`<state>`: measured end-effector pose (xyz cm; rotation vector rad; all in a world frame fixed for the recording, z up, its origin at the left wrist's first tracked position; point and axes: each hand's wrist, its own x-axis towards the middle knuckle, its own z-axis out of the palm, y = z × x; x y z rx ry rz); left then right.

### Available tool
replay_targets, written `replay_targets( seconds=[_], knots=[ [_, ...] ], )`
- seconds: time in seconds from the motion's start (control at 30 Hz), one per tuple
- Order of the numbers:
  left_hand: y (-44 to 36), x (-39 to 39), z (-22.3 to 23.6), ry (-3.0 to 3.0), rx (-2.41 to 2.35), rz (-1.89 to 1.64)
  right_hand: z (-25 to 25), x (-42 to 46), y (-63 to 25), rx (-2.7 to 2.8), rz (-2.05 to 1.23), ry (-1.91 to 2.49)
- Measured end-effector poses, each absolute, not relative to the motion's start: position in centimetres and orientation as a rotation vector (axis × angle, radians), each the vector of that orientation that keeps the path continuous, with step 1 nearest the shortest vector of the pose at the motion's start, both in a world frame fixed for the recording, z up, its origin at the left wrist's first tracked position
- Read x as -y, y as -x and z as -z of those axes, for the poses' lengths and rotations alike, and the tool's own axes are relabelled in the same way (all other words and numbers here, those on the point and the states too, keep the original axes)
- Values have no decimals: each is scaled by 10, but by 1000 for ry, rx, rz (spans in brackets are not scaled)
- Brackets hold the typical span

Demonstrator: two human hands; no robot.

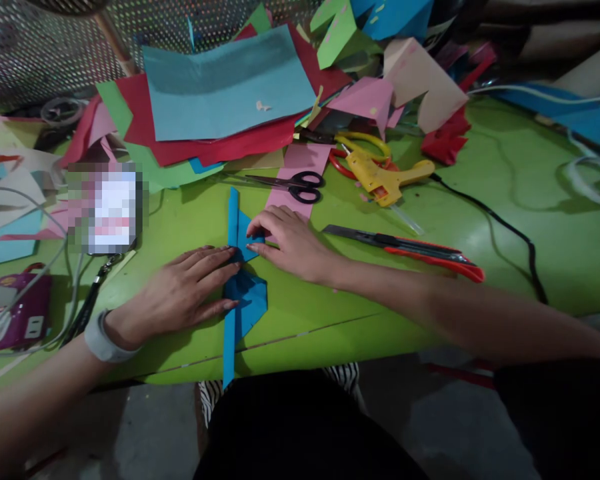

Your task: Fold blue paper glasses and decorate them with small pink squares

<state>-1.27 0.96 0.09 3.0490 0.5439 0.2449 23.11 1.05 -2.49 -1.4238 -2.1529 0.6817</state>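
Note:
A folded piece of blue paper (251, 301) lies on the green table, with a long narrow strip along its left side. My left hand (187, 287) rests flat from the left, its stretched fingertips pressing on that strip. From the right, my right hand (295, 243) has bent fingers and thumb on the upper flap of the same paper, seemingly pinching it. Just beyond the right hand are black-handled scissors (305, 187) on a strip of pink paper (300, 163). To its right lies a utility knife (420, 248) with an orange-red edge.
A yellow glue gun (380, 177) trails a black cord. Stacked coloured sheets (225, 87) and paper scraps fill the back. On the left are a phone (114, 213) and a purple device (17, 310) with a grey cable. The table's front edge runs close to my lap.

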Motion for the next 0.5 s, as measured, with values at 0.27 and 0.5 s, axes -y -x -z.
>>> replay_targets(
  seconds=[0.27,0.5],
  knots=[
    [4,-12,-3,-3117,-577,-23,23,-11,-230,2157,-686,1456],
    [7,-16,-6,-3014,-596,-55,20,-11,-231,2157,-698,1463]
  ],
)
